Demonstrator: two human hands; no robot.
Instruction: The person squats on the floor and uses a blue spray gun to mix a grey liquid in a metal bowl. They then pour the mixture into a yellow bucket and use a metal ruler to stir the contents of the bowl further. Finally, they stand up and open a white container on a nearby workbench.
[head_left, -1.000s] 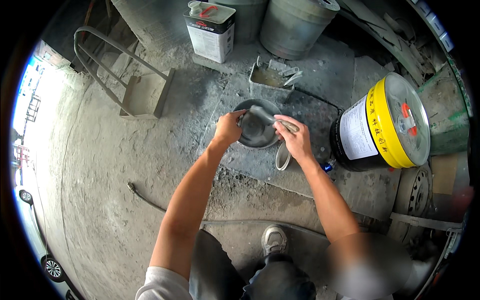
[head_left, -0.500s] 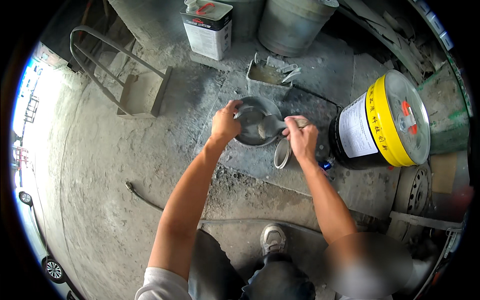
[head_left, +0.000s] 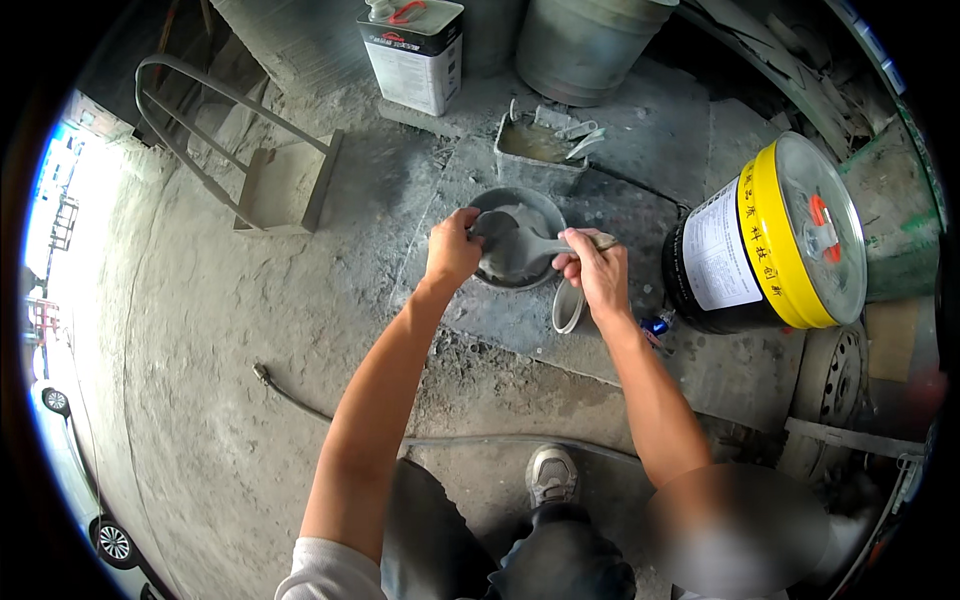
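Observation:
My left hand (head_left: 455,245) grips the left rim of a round grey metal bowl (head_left: 545,205) on the stained slab, fingers hooked over the edge. Inside lies greyish material with a dark patch near those fingers. My right hand (head_left: 595,268) is closed round the handle of what looks like a wide brush (head_left: 522,252), coated grey. Its flared head reaches left across the bowl; where its tip touches cannot be made out. Just below the right hand stands a small pale cup (head_left: 568,307), tilted in view, close to the bowl's lower right side.
Beyond the bowl sits a rectangular tub (head_left: 540,172) of murky liquid with pale-handled tools. A yellow-and-black drum (head_left: 765,235) stands at right, a rectangular can (head_left: 412,60) at the back, and a metal scoop (head_left: 285,190) at left. A hose (head_left: 500,440) crosses the floor before my shoe.
My right hand has drawn the brush's head leftward across the bowl, toward my left hand. The left hand keeps its hold on the rim.

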